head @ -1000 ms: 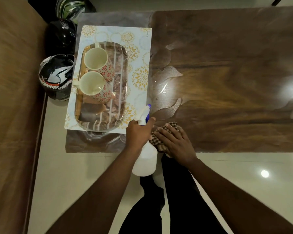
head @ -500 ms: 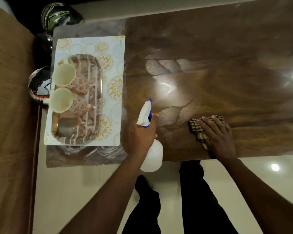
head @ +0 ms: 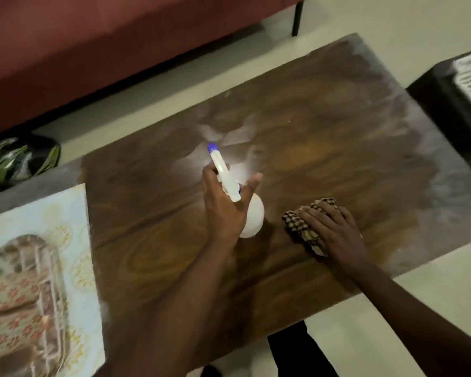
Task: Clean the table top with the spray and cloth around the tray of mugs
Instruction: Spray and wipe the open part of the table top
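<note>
Spray bottle [head: 253, 219] is over the mid-tabletop [head: 324, 126], nozzle aimed at the far side, left grip [head: 225, 208] clenched round its neck. The checked cloth [head: 297, 225] sits just right of it, right grip [head: 335, 232] flat on top, fingers straight. Best play, I'd say: mist lightly away from the tray [head: 27, 238], then wipe in overlapping passes.

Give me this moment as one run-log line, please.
left hand: grips spray bottle above table top | right hand: presses checked cloth on it | tray of mugs: at left
</note>
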Motion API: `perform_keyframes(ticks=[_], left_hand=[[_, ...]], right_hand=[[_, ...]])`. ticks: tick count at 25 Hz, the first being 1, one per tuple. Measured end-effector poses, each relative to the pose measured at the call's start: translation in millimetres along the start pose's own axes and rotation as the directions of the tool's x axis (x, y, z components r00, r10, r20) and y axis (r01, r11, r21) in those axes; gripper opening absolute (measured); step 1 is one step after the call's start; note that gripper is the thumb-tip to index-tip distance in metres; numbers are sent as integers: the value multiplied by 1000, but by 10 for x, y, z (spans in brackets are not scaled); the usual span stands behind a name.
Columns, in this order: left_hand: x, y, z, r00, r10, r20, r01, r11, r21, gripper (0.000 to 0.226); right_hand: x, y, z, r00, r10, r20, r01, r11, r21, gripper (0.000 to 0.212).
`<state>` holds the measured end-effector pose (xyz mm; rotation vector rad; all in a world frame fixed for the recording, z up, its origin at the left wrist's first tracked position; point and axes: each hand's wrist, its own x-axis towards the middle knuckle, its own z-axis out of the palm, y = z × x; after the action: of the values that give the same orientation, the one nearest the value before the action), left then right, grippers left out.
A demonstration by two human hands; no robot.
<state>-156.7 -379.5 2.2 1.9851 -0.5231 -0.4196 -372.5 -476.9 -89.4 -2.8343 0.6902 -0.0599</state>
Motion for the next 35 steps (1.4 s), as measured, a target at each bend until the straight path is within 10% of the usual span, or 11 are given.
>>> perform_keyframes(ticks=[11, 26, 35], left_hand=[[434, 1327, 1665, 962, 196, 189, -166, 972, -163, 90], [474, 920, 2767, 911, 248, 331, -228, 969, -97, 103], [177, 649, 2165, 934, 176, 312, -178, 984, -24, 112]], right_hand=[[-14, 1029, -846, 984, 126, -125, -134, 989, -56, 65], [-139, 1806, -108, 967, 252, 31, -247, 963, -110, 57], [39, 1218, -381, 861, 505, -64, -414, 767, 490, 58]])
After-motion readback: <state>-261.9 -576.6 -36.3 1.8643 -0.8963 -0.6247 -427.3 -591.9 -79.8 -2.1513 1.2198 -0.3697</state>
